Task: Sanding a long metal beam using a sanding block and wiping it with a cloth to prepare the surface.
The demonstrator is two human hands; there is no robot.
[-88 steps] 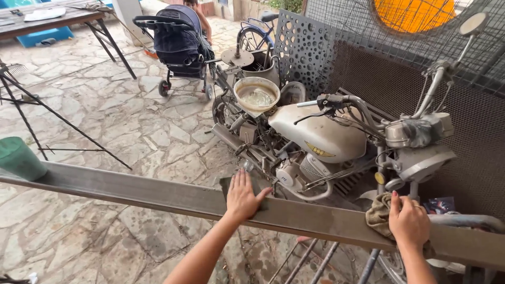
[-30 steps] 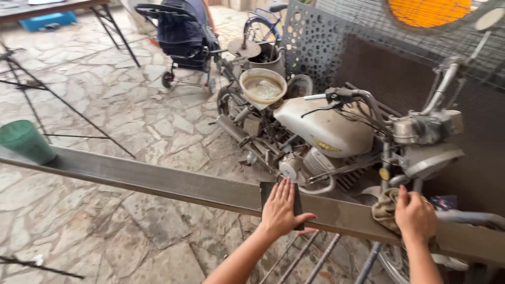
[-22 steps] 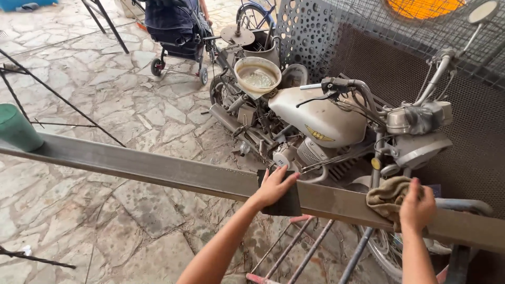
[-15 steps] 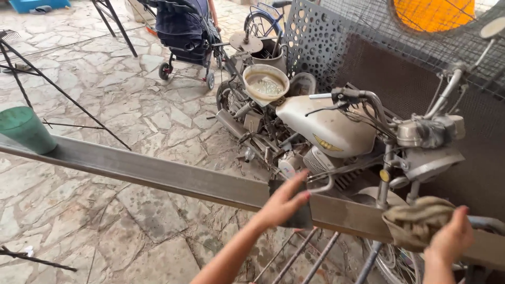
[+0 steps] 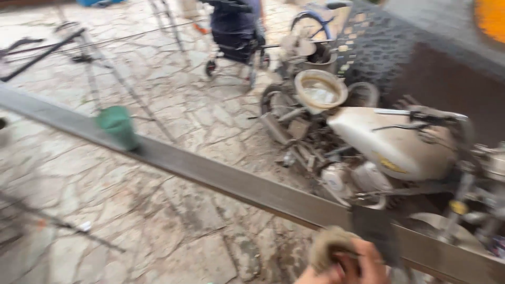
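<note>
Here, line by line:

Hand in view: one hand shows at the bottom edge, fingers curled round a wad of brownish cloth. The blur hides which of the person's hands it is, so I cannot tell; the other is out of frame.

Cloth: bunched up against the near side of the long grey metal beam, probably gripped that way to present a pad for rubbing the metal.

Beam: it runs slantwise from upper left to lower right, just above the hand.

Dark piece: a flat dark patch lies on the beam right beside the hand.

Green cup: it stands on the beam, well apart from the hand.

Behind: a dusty motorcycle stands on stone paving.
</note>
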